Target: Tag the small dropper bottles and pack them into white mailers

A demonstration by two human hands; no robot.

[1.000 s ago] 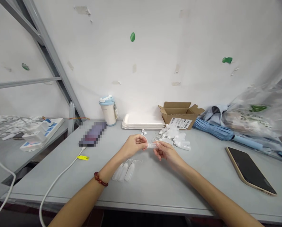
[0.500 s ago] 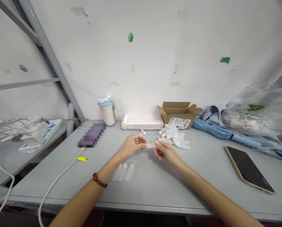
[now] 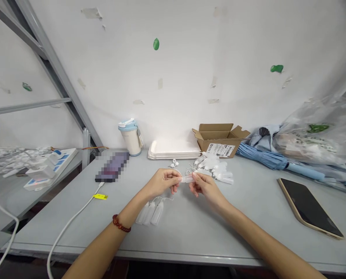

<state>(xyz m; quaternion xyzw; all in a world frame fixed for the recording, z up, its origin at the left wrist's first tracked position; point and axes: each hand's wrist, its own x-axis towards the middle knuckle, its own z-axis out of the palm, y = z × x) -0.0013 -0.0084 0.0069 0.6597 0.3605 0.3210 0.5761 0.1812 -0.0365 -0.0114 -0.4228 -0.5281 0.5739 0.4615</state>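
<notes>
Your left hand (image 3: 162, 183) pinches a translucent, tubular plastic bottle (image 3: 188, 178) by its narrow, left-pointing end; your right hand (image 3: 205, 187) grips the other, long axis running left to right.

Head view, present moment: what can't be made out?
All in the head view:
Held clear tube: its ends, covered by the left hand and right hand.
Cardboard box: its bottom, hidden by its front.
Box label: print too small.
Charging device: screen pixelated.
Plastic bag: cut off by right edge.
</notes>
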